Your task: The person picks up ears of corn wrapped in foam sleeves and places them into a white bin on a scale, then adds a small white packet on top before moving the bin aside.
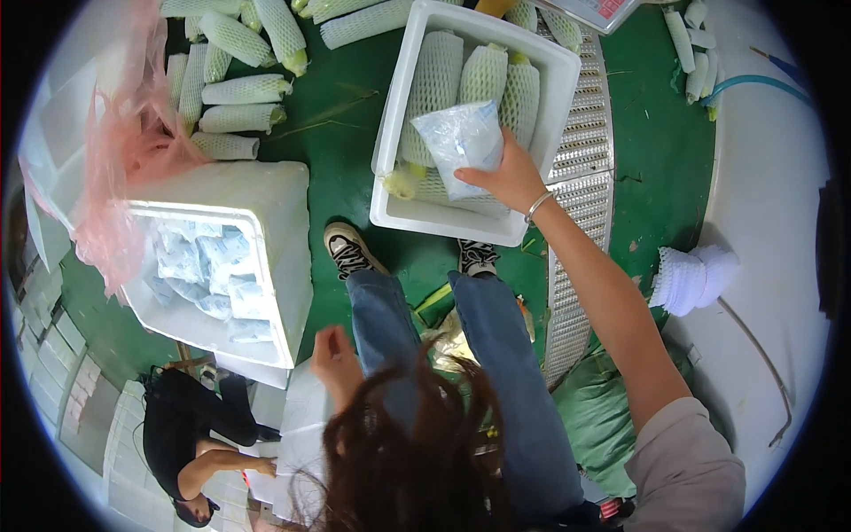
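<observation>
My right hand grips a clear plastic gel ice pack with blue print, its thumb across the near side. The pack is held over an open white foam box, covering part of the contents. Inside the box lie several pale green vegetables in white foam net sleeves. My left hand is by my left knee, its fingers curled in and nothing visible in them. To its upper left, a larger white foam box lies open on its side, holding several more ice packs.
More sleeved vegetables lie on the green floor. Pink plastic film drapes over the larger box. A perforated metal drain cover runs at right, beside a bundle of white foam nets and a green sack. Another person is at lower left.
</observation>
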